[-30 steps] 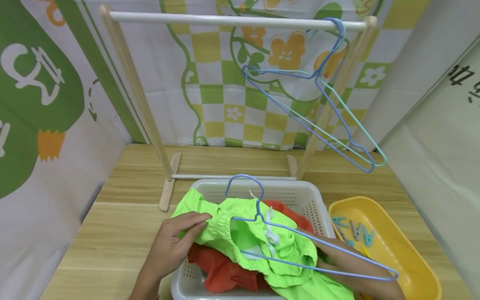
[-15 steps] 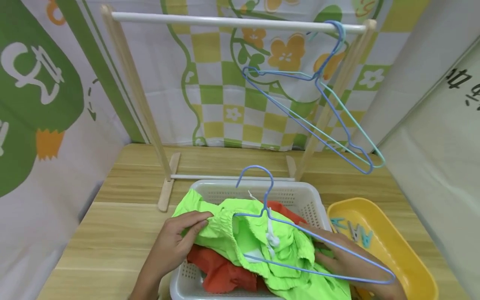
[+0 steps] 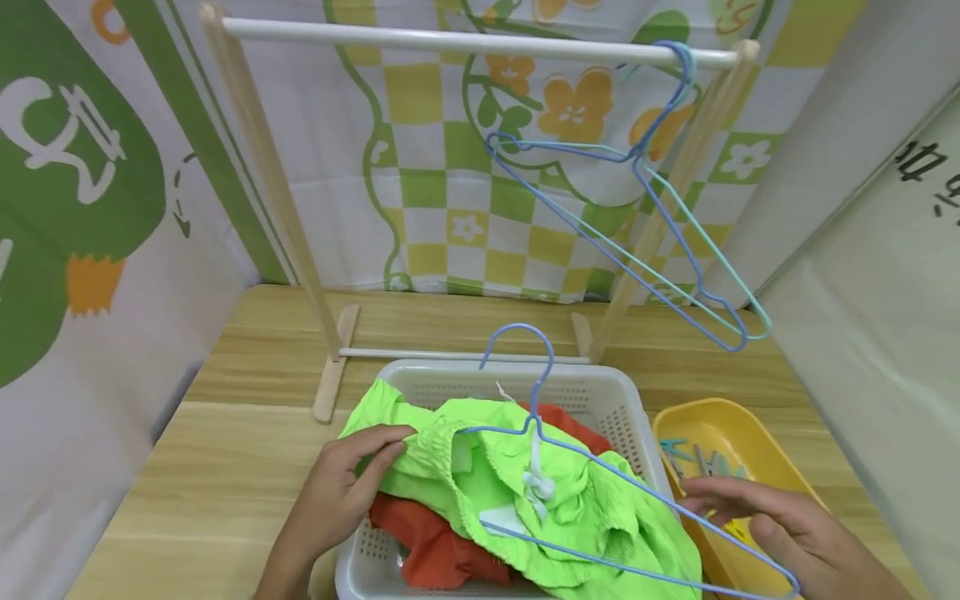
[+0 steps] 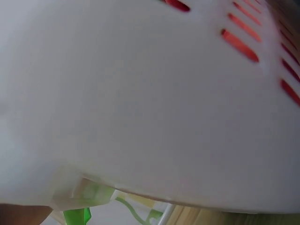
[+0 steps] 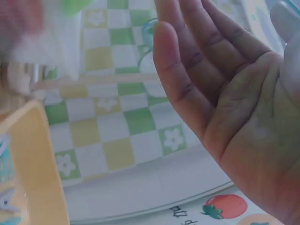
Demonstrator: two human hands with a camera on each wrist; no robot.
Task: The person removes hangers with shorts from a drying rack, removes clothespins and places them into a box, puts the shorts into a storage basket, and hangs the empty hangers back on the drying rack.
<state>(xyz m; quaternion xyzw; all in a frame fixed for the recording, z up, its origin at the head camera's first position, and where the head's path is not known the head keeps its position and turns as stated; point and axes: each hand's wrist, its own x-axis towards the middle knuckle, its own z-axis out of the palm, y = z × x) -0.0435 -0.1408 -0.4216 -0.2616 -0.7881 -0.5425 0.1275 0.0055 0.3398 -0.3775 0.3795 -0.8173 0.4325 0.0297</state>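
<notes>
Bright green shorts with a gathered waistband and white drawstring lie over the basket. My left hand pinches the left side of the waistband between thumb and fingers. A blue wire hanger lies across the shorts, its left end inside the waist opening and its hook pointing up. The hanger's right end sticks out past the basket, overlapping my right hand in the head view. In the right wrist view that right hand has loosely extended fingers and holds nothing. The basket's wall fills most of the left wrist view.
The light grey basket also holds red cloth. To its right sits a yellow tray with several clothes pegs. Behind stands a wooden rack with a white bar, where blue and mint hangers hang at the right.
My right hand has come away from the shorts and moved right, over the yellow tray. The hanger's hook has shifted up and right. My left hand keeps its pinch on the waistband.
</notes>
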